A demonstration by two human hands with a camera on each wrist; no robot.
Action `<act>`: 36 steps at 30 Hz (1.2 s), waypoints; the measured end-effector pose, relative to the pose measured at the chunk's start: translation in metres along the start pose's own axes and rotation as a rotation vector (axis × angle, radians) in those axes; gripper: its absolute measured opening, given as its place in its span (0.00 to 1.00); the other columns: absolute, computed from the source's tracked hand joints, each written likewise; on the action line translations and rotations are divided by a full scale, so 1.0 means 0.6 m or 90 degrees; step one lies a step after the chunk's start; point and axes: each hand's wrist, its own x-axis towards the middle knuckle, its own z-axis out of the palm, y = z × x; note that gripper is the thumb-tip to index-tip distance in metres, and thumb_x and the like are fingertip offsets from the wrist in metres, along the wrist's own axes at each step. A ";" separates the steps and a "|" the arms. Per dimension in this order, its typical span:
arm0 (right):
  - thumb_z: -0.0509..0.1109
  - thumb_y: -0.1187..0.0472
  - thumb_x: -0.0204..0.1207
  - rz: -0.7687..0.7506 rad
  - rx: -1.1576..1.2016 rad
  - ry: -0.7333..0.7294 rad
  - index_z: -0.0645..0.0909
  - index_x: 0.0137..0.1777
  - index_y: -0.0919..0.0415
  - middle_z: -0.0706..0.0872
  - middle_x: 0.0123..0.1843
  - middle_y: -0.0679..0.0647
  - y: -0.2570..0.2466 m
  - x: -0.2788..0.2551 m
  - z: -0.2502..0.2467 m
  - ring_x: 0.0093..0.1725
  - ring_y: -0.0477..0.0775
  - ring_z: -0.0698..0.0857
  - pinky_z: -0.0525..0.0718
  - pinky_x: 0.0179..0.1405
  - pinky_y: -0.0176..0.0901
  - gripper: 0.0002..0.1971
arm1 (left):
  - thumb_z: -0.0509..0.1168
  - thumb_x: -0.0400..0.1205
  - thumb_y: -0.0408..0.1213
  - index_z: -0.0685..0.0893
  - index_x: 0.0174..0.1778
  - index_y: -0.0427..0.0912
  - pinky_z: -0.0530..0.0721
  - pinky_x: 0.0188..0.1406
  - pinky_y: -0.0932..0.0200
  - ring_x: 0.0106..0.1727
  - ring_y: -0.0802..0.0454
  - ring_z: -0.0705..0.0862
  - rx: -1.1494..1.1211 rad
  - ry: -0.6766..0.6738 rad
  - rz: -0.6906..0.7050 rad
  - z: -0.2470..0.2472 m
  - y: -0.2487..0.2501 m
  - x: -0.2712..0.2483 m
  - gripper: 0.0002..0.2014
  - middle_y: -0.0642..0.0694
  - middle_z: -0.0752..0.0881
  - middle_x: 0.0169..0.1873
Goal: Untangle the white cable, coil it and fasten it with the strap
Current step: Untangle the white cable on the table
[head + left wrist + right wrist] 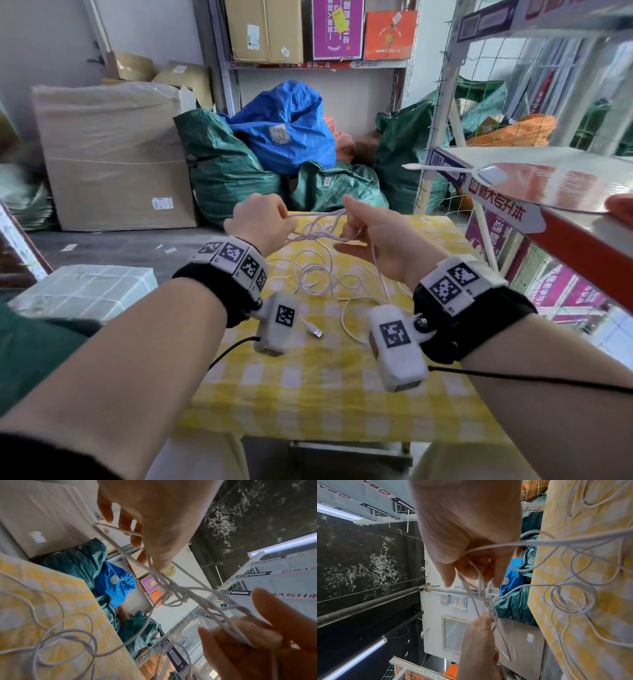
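The white cable (317, 230) is bunched into a tangle held up between both hands above the yellow-checked table (308, 394). My left hand (274, 219) pinches strands on the tangle's left side. My right hand (356, 222) grips several strands on its right side. In the left wrist view the left hand (149, 553) holds a loop, with the knot (175, 592) just beyond it. In the right wrist view the right hand (471, 574) has its fingers curled round strands above the knot (488, 599). Loose loops (325, 277) trail onto the table, and the USB plug (317, 331) lies there. No strap shows.
A shelf (565, 236) juts in close at the right, with a flat fan (534, 185) on it. Green and blue sacks (281, 130) and a large carton (116, 157) stand behind the table. A wrapped white package (85, 291) sits at the left.
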 end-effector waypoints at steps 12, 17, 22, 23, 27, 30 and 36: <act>0.70 0.74 0.76 -0.069 0.188 0.087 0.77 0.41 0.68 0.84 0.38 0.62 0.002 0.016 -0.011 0.35 0.53 0.87 0.90 0.41 0.41 0.05 | 0.48 0.78 0.70 0.73 0.71 0.34 0.73 0.65 0.45 0.69 0.36 0.72 0.039 -0.142 -0.115 0.007 0.007 -0.002 0.42 0.33 0.77 0.67; 0.70 0.73 0.76 -0.109 0.180 0.077 0.78 0.41 0.66 0.85 0.42 0.63 0.009 0.015 -0.001 0.43 0.56 0.86 0.88 0.50 0.43 0.05 | 0.52 0.84 0.54 0.80 0.57 0.29 0.72 0.44 0.52 0.58 0.34 0.80 -0.040 -0.160 -0.078 0.004 0.027 -0.009 0.28 0.30 0.82 0.57; 0.71 0.73 0.74 -0.147 0.137 0.066 0.79 0.41 0.65 0.84 0.45 0.63 0.011 0.014 0.011 0.45 0.54 0.85 0.88 0.49 0.39 0.05 | 0.60 0.82 0.36 0.80 0.62 0.29 0.84 0.54 0.48 0.60 0.36 0.83 -0.301 -0.198 -0.139 0.002 0.042 -0.020 0.17 0.32 0.83 0.61; 0.71 0.73 0.74 -0.153 0.137 0.070 0.79 0.41 0.65 0.84 0.46 0.64 0.011 0.015 0.011 0.46 0.55 0.85 0.88 0.49 0.40 0.05 | 0.60 0.82 0.35 0.80 0.64 0.30 0.82 0.59 0.47 0.64 0.36 0.81 -0.350 -0.211 -0.152 0.004 0.044 -0.022 0.17 0.33 0.82 0.62; 0.70 0.73 0.75 -0.171 0.144 0.077 0.78 0.39 0.65 0.82 0.45 0.66 0.011 0.016 0.011 0.44 0.57 0.83 0.86 0.48 0.43 0.07 | 0.57 0.81 0.28 0.79 0.46 0.40 0.75 0.68 0.49 0.52 0.46 0.79 -0.525 -0.261 -0.152 0.009 0.048 -0.032 0.06 0.39 0.80 0.49; 0.70 0.74 0.75 -0.166 0.185 0.092 0.77 0.40 0.66 0.83 0.42 0.66 0.012 0.017 0.009 0.39 0.58 0.85 0.88 0.46 0.47 0.06 | 0.55 0.78 0.17 0.80 0.41 0.38 0.80 0.60 0.55 0.48 0.48 0.81 -0.584 -0.324 -0.074 0.012 0.039 -0.031 0.13 0.41 0.81 0.42; 0.66 0.69 0.80 -0.076 0.204 0.152 0.74 0.41 0.64 0.83 0.39 0.60 0.006 0.025 -0.009 0.28 0.50 0.86 0.87 0.27 0.38 0.06 | 0.54 0.74 0.09 0.84 0.39 0.32 0.84 0.45 0.63 0.39 0.53 0.87 -0.694 -0.349 -0.002 0.008 0.033 -0.035 0.17 0.46 0.87 0.30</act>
